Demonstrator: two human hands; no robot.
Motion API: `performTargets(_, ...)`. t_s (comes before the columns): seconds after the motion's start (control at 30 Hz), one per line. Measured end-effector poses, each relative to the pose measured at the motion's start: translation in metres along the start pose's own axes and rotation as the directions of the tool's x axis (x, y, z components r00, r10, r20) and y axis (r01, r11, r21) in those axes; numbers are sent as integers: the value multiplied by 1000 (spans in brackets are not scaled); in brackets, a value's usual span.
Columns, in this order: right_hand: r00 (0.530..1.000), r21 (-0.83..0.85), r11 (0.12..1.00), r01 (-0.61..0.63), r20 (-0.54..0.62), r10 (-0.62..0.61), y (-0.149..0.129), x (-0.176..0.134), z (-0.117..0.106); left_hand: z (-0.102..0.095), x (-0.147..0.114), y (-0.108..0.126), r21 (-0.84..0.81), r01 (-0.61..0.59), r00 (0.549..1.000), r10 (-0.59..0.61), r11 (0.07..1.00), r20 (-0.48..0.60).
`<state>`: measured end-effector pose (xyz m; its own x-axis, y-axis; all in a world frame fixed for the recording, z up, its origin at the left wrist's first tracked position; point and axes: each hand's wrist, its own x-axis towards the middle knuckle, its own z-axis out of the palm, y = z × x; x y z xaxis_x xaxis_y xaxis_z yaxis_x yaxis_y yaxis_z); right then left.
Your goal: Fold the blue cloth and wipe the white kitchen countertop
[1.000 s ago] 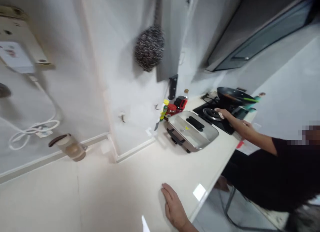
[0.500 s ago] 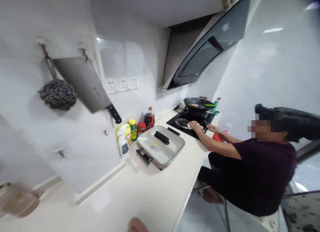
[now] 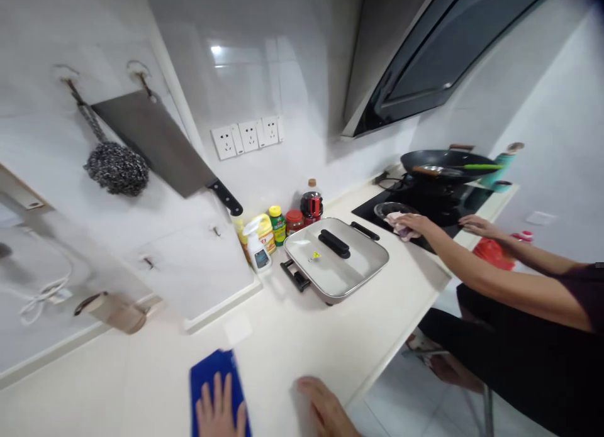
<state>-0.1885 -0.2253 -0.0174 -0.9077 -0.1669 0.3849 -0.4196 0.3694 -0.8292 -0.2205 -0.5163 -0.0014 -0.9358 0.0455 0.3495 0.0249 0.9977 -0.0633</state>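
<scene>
My left hand (image 3: 217, 409) lies flat with spread fingers on a blue cloth (image 3: 210, 365) at the bottom of the head view. The cloth rests on the white countertop (image 3: 283, 336), partly covered by the hand. To the right, my right hand (image 3: 325, 405) rests on the counter near its front edge, with loosely bent fingers and no object visible in them. Farther back stands a rectangular electric pan (image 3: 363, 280) with a glass lid and a black handle (image 3: 334, 243).
A spray bottle (image 3: 258, 251) and several jars stand against the wall. A cleaver (image 3: 160, 141) and scrubber (image 3: 117, 168) hang at left. At right, another person's hand (image 3: 415, 224) presses a pale cloth (image 3: 401, 226) on the black cooktop, near a wok (image 3: 436, 163).
The view has turned down and left. My left hand and the blue cloth have come into sight, and more of my right hand shows. The other person's cloth stays on the cooktop.
</scene>
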Motion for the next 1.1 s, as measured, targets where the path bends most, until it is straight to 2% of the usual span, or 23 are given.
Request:
performTargets(0.07,999,-16,999,-44,-31,43,7,-5,-7,0,7,32,-91,-170,984,174,981,34)
performTargets(0.17,984,-97,989,-115,-147,100,18,-15,-25,-7,22,86,-233,-356,918,385,905,95)
performTargets(0.27,931,-190,960,-204,-341,131,27,-29,-47,-20,29,132,-393,-465,811,559,793,170)
performTargets(0.33,884,-237,935,-264,-448,136,28,-41,-60,-27,29,155,-513,-516,713,676,687,188)
performTargets(0.4,856,-282,911,-301,-501,128,26,-53,-71,-32,27,173,-619,-559,592,788,551,167)
performTargets(0.47,853,-337,889,-311,-511,105,21,-63,-76,-33,26,185,-684,-590,481,867,429,129)
performTargets(0.53,874,-405,868,-286,-481,63,16,-68,-75,-32,25,192,-705,-610,417,903,362,102)
performTargets(0.6,916,-471,856,-215,-401,9,13,-65,-71,-31,25,191,-703,-625,397,914,340,88)
performTargets(0.7,957,-498,859,-116,-287,-37,12,-50,-60,-31,25,173,-700,-628,407,910,339,75)
performTargets(0.8,963,-441,886,-143,-268,22,12,-32,-47,-37,23,135,-691,-593,478,871,413,110)
performTargets(0.87,963,-395,903,-169,-263,65,12,-26,-38,-42,19,101,-650,-558,557,813,516,167)
performTargets(0.93,964,-368,915,-168,-253,75,12,-25,-27,-45,12,61,-563,-517,659,719,645,219)
performTargets(1.03,976,-368,921,-127,-212,50,14,-31,-10,-44,-6,-3,-380,-400,823,509,834,251)
performTargets(1.1,986,-399,914,-73,-170,5,17,-35,-2,-41,-24,-44,-257,-268,908,333,928,253)
